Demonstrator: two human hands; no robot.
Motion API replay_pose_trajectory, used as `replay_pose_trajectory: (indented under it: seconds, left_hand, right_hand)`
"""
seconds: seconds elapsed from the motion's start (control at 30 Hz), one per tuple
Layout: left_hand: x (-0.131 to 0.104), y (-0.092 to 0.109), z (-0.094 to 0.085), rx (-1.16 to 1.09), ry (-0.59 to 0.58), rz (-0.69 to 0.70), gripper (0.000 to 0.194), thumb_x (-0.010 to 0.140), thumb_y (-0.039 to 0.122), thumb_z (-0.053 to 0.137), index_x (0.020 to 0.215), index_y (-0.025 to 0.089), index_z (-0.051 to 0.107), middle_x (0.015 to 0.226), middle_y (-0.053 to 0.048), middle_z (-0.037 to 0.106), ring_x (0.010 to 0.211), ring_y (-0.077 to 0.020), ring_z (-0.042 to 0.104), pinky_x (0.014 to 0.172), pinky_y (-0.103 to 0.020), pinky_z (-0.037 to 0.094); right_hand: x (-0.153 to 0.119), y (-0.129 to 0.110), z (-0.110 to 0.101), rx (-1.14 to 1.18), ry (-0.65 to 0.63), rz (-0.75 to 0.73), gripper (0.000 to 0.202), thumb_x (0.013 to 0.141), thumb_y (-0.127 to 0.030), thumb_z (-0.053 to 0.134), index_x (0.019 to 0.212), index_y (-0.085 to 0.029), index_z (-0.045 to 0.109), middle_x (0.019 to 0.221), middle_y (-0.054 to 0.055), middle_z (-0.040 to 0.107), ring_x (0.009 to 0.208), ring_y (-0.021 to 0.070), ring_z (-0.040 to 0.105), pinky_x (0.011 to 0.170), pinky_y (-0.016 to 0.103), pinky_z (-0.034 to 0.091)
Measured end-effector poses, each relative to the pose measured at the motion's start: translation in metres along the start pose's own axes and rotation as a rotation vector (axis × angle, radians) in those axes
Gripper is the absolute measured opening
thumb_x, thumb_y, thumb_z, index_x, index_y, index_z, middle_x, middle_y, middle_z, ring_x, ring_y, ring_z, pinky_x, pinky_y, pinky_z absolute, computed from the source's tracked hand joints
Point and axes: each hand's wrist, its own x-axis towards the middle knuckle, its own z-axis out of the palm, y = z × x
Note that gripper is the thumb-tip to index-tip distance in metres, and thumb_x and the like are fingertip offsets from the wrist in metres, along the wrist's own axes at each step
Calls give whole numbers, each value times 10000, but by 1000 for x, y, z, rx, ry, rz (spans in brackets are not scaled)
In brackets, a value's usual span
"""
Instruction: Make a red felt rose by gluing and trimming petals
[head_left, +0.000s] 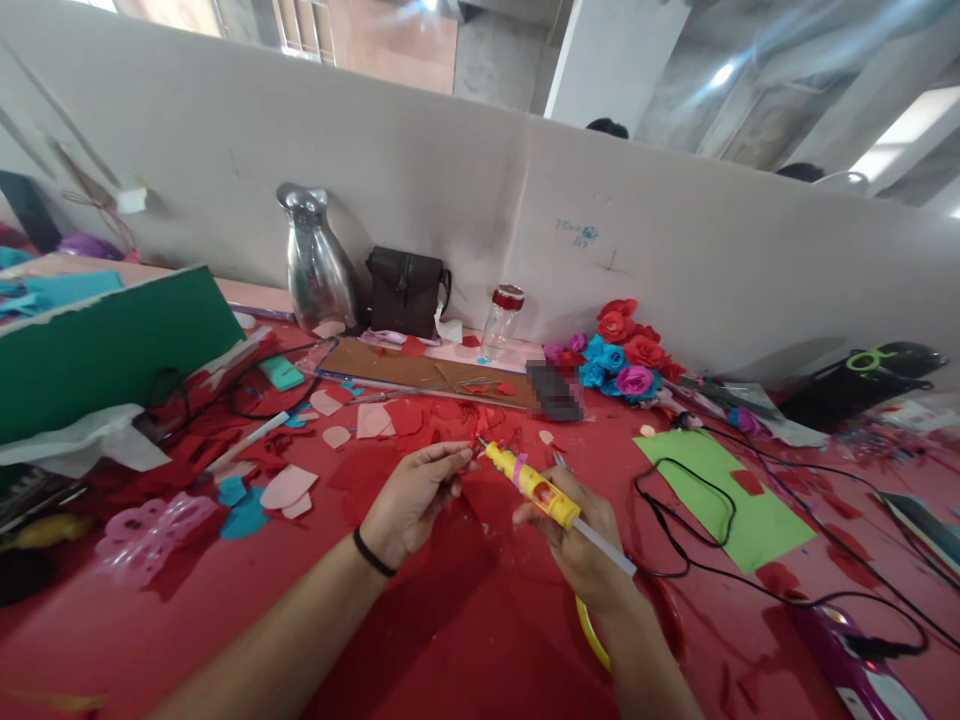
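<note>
In the middle of the head view, my right hand is wrapped round a yellow hot glue gun, whose nozzle points up and left. A whitish glue stick sticks out of its rear end. My left hand, with a dark band on the wrist, is pinched just left of the nozzle. Something small and reddish shows at its fingertips, too small to name. Red petal-shaped pieces lie on the red tabletop beyond my hands. Part of a yellow ring shows beneath my right forearm.
Crepe-like paper flowers, a glass jar, a black bag and a steel jug stand along the wall. Black cable crosses a green sheet towards a purple power strip. A green board leans at left.
</note>
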Motion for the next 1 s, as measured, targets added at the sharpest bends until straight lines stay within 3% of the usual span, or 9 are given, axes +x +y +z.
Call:
replay_pose_trajectory:
  seconds: [0.5,0.63,0.77,0.87,1.0]
  left_hand:
    - [1,2,-2,-35,-7,-34,47,712,90,651,724,125,681,600,-24,652,377,-31,456,348,-122,351]
    - [-1,4,0,-64,40,-4,46,698,87,653,712,125,676,581,-15,640,397,-33,461,373,-126,359]
    - [2,11,-3,-126,99,123,35,676,92,658,679,127,654,562,-8,631,420,-39,471,384,-122,357]
    - [6,25,-10,-191,166,270,65,632,102,686,668,139,646,559,15,620,404,-34,451,357,-121,324]
    - [9,51,-26,-253,253,483,107,598,76,689,671,144,651,555,28,619,418,-31,472,383,-121,336]
  right_hand:
    - [-1,1,-6,32,-11,55,325,872,-479,489,676,-220,513,618,-12,594,528,137,552,499,212,365]
    - [0,13,-19,-144,-14,140,285,871,-472,475,726,-229,501,636,-3,601,553,162,575,493,224,346]
    - [-5,42,-37,-534,-188,334,133,879,-338,469,840,-220,516,832,51,652,667,203,624,505,250,324]
    - [-14,70,-45,-663,-298,437,120,849,-264,497,911,-177,553,937,105,646,784,230,637,584,275,377]
    - [-21,85,-48,-757,-300,455,225,815,-290,538,969,-143,611,943,151,644,905,297,605,739,354,421]
